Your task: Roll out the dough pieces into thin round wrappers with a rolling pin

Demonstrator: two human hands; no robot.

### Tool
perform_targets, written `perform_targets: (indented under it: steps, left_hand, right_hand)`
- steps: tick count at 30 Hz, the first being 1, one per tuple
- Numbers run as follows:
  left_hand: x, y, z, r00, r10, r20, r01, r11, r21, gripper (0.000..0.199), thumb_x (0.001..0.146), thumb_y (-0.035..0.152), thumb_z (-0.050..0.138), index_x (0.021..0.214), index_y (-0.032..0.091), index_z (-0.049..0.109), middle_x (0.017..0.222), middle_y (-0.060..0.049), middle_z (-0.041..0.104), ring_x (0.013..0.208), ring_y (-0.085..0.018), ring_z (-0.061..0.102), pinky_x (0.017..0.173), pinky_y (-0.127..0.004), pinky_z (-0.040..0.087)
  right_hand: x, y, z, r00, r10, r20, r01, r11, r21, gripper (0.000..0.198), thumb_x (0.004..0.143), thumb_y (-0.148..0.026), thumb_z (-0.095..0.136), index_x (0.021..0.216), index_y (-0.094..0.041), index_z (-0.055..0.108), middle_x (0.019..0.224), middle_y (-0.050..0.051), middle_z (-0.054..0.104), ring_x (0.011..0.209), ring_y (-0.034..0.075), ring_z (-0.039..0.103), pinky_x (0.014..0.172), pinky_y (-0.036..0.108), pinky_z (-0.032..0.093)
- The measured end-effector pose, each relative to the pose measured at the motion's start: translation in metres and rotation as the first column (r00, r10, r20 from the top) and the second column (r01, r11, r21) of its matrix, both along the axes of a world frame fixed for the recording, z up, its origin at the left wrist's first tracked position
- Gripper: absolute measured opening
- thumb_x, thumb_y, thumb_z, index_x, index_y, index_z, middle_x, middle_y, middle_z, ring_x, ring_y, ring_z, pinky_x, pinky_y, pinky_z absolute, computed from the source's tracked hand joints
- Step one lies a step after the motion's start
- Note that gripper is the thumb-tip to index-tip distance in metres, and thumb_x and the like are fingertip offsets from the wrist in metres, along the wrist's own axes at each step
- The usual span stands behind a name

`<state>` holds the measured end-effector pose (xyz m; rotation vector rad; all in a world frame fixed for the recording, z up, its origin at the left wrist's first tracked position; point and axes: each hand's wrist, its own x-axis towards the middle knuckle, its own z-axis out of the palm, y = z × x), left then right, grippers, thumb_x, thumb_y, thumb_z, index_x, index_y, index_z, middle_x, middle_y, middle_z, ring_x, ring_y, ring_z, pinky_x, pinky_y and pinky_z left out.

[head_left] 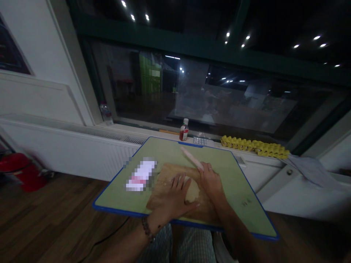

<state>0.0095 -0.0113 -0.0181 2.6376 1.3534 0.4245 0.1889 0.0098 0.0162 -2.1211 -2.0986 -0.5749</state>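
Note:
My left hand (177,195) lies with its fingers spread over a flat, pale piece of dough (193,190) on a brown wooden board (168,168). Part of the dough is hidden beneath that hand. At the board's right side, my right hand (211,180) is closed around the near end of a pale rolling pin (190,157). The pin's far end points away from me and to the left, past the board's back edge. Its gripped end is covered by my fingers.
The board rests on a light-green table (227,168) with a blue rim, above my lap. Left of the board is a blurred-out phone-like screen (141,175). On the windowsill are a small bottle (184,130) and yellow egg cartons (255,146). A radiator (109,157) stands behind.

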Motion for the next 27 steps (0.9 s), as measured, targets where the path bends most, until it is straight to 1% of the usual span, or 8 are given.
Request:
perform_targets:
  steps: [2,5,10,13,17,20,23,27]
  left_hand:
    - [0.003,0.003,-0.002,1.0,-0.009,0.004,0.009,1.0,0.016,0.089,0.084,0.079,0.044,0.148,0.018,0.039,0.159,-0.018,0.029,0.148,-0.039,0.019,0.116,-0.059,0.018]
    - [0.003,0.009,-0.001,0.997,-0.077,0.001,0.077,0.996,0.035,0.081,0.088,0.075,0.042,0.148,0.021,0.04,0.159,-0.016,0.029,0.148,-0.035,0.021,0.117,-0.056,0.018]
    - [-0.002,0.015,0.009,0.981,-0.193,-0.015,0.194,0.981,0.027,0.069,0.094,0.067,0.04,0.149,0.024,0.039,0.159,-0.014,0.029,0.147,-0.033,0.024,0.118,-0.053,0.02]
    - [-0.006,0.016,0.01,0.97,-0.245,0.003,0.245,0.969,0.025,0.068,0.096,0.065,0.038,0.15,0.025,0.037,0.16,-0.013,0.028,0.148,-0.032,0.022,0.119,-0.052,0.019]
    - [-0.009,0.022,0.012,0.95,-0.31,0.021,0.31,0.951,0.019,0.066,0.096,0.066,0.038,0.149,0.026,0.04,0.156,-0.01,0.037,0.145,-0.03,0.029,0.119,-0.051,0.019]
    - [-0.011,0.031,0.018,0.933,-0.356,0.05,0.357,0.934,-0.014,0.07,0.089,0.069,0.049,0.145,0.026,0.044,0.147,-0.009,0.047,0.136,-0.031,0.04,0.114,-0.047,0.028]
    - [-0.011,0.042,0.025,0.936,-0.34,0.091,0.345,0.937,-0.047,0.077,0.076,0.07,0.066,0.136,0.025,0.051,0.135,-0.009,0.053,0.124,-0.031,0.046,0.106,-0.044,0.035]
    - [-0.004,0.058,0.032,0.931,-0.35,0.104,0.361,0.927,-0.106,0.066,0.069,0.057,0.08,0.121,0.024,0.058,0.122,-0.006,0.055,0.116,-0.029,0.047,0.103,-0.042,0.037]
  right_hand:
    - [0.002,0.0,-0.001,1.0,0.01,-0.006,-0.01,1.0,-0.014,0.032,0.101,-0.029,0.039,0.13,-0.022,0.05,0.114,0.009,0.057,0.089,0.016,0.063,0.068,0.027,0.048]
    - [0.003,0.002,-0.003,0.999,0.019,-0.033,-0.019,1.0,-0.013,0.034,0.099,-0.033,0.044,0.131,-0.023,0.049,0.116,0.009,0.056,0.091,0.017,0.062,0.069,0.028,0.049]
    - [0.003,0.003,-0.007,0.996,-0.006,-0.093,0.007,1.0,0.014,0.033,0.103,-0.029,0.03,0.13,-0.022,0.049,0.112,0.009,0.058,0.09,0.016,0.063,0.07,0.026,0.048]
    - [0.002,0.003,-0.006,0.996,0.004,-0.092,-0.004,1.0,-0.002,0.033,0.103,-0.028,0.03,0.129,-0.022,0.049,0.116,0.009,0.057,0.09,0.016,0.064,0.069,0.026,0.047]
    - [0.003,0.003,-0.004,0.996,0.0,-0.091,-0.001,1.0,-0.021,0.031,0.103,-0.03,0.034,0.129,-0.023,0.048,0.12,0.01,0.057,0.091,0.016,0.064,0.07,0.026,0.048]
    - [0.003,0.002,-0.003,0.996,0.007,-0.087,-0.008,1.0,-0.018,0.032,0.102,-0.032,0.036,0.131,-0.023,0.048,0.122,0.01,0.056,0.091,0.016,0.063,0.071,0.026,0.047]
    - [0.002,0.0,-0.003,0.994,-0.008,-0.111,0.01,1.0,0.016,0.034,0.104,-0.03,0.03,0.131,-0.022,0.048,0.12,0.01,0.058,0.089,0.015,0.064,0.07,0.025,0.046]
    - [-0.001,-0.002,-0.001,0.994,0.022,-0.109,-0.021,1.0,0.01,0.035,0.104,-0.032,0.028,0.128,-0.021,0.05,0.114,0.009,0.061,0.089,0.016,0.064,0.072,0.026,0.045]
